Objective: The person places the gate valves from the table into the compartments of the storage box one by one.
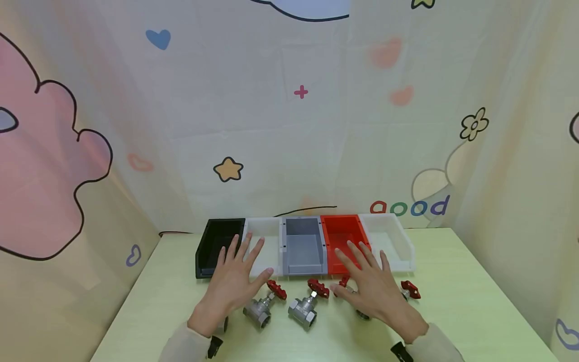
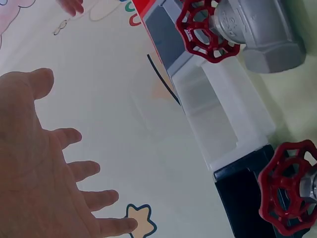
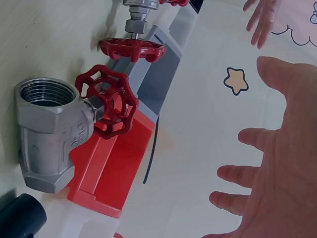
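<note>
My left hand (image 1: 235, 281) hovers over the table with fingers spread and holds nothing. My right hand (image 1: 375, 286) does likewise on the other side. Below them, several metal gate valves with red handwheels lie in a row. One valve (image 1: 303, 310) lies between the hands, and another valve (image 1: 259, 311) is beside the left hand. Part of a valve (image 1: 223, 326) shows under the left wrist. The right hand partly covers two more, one showing its red handwheel (image 1: 410, 289). In the right wrist view a valve (image 3: 47, 134) shows its threaded opening.
Behind the valves stands a row of joined bins: black (image 1: 219, 241), white (image 1: 264, 229), grey (image 1: 304, 246), red (image 1: 346, 231) and white (image 1: 391, 244). They sit on a pale green table (image 1: 149, 301). A printed curtain (image 1: 271, 125) hangs behind and at both sides.
</note>
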Motion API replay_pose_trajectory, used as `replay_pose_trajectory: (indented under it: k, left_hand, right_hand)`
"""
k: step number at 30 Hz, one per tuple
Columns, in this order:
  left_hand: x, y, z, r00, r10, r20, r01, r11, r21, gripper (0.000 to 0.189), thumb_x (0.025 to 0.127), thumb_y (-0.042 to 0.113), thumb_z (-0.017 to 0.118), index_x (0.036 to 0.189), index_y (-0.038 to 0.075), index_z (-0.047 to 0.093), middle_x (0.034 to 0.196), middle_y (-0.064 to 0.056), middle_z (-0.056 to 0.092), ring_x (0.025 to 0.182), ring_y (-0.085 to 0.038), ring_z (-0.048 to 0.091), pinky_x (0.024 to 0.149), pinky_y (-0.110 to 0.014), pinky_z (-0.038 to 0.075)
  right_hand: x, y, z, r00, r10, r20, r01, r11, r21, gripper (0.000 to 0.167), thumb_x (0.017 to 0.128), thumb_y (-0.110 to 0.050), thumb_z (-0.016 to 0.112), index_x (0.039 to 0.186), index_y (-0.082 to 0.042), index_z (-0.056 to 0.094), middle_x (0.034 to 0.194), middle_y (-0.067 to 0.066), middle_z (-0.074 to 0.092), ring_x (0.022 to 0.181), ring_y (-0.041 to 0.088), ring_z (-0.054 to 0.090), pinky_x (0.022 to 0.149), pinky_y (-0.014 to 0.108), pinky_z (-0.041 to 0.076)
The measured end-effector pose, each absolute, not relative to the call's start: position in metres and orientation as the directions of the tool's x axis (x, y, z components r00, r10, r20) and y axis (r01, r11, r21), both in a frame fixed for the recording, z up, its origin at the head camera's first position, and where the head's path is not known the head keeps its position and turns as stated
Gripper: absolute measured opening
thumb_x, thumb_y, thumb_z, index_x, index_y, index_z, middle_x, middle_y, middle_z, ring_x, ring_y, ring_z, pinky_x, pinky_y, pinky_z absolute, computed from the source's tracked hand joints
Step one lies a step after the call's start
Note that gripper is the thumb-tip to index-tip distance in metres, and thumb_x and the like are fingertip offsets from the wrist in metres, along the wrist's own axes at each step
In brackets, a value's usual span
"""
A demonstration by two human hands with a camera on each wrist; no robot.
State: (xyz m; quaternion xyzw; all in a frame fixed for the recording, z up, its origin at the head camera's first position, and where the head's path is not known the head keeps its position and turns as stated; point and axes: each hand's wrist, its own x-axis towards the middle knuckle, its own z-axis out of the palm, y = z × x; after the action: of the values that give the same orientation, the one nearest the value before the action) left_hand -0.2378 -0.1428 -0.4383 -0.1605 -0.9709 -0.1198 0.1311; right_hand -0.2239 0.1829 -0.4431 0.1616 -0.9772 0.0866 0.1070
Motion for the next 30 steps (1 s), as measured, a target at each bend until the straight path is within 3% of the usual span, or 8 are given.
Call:
replay_pose_trajectory:
  k: [13,25,30]
  left_hand:
    - [-0.253,-0.164,-0.440,-0.911,0.239,0.337,0.313,0.932,0.184,0.073,0.096,0.058,0.048,0.157,0.027,0.024,0.166,-0.008,0.013,0.151,-0.039,0.014,0.115,-0.064,0.022]
    - [-0.268,-0.187,-0.448,-0.928,0.178,0.328,0.260,0.939,0.225,0.074,0.097,0.054,0.051,0.158,0.023,0.023,0.165,-0.012,0.016,0.149,-0.042,0.017,0.112,-0.067,0.024]
    - [-0.278,-0.199,-0.451,-0.936,0.171,0.309,0.247,0.943,0.224,0.074,0.097,0.052,0.051,0.158,0.020,0.024,0.164,-0.015,0.017,0.148,-0.045,0.018,0.111,-0.067,0.025]
  right_hand:
    - [-0.221,0.204,-0.453,-0.927,-0.270,0.260,-0.312,0.941,-0.133,0.081,0.083,-0.059,0.065,0.152,-0.027,0.038,0.159,0.012,0.032,0.147,0.039,0.020,0.109,0.074,0.015]
    - [-0.218,0.217,-0.454,-0.943,-0.230,0.243,-0.267,0.955,-0.133,0.086,0.079,-0.068,0.064,0.150,-0.025,0.042,0.157,0.012,0.036,0.143,0.042,0.028,0.108,0.075,0.017]
    - [-0.216,0.228,-0.460,-0.937,-0.231,0.262,-0.267,0.957,-0.112,0.083,0.080,-0.062,0.067,0.149,-0.023,0.044,0.156,0.012,0.039,0.141,0.043,0.032,0.106,0.076,0.020]
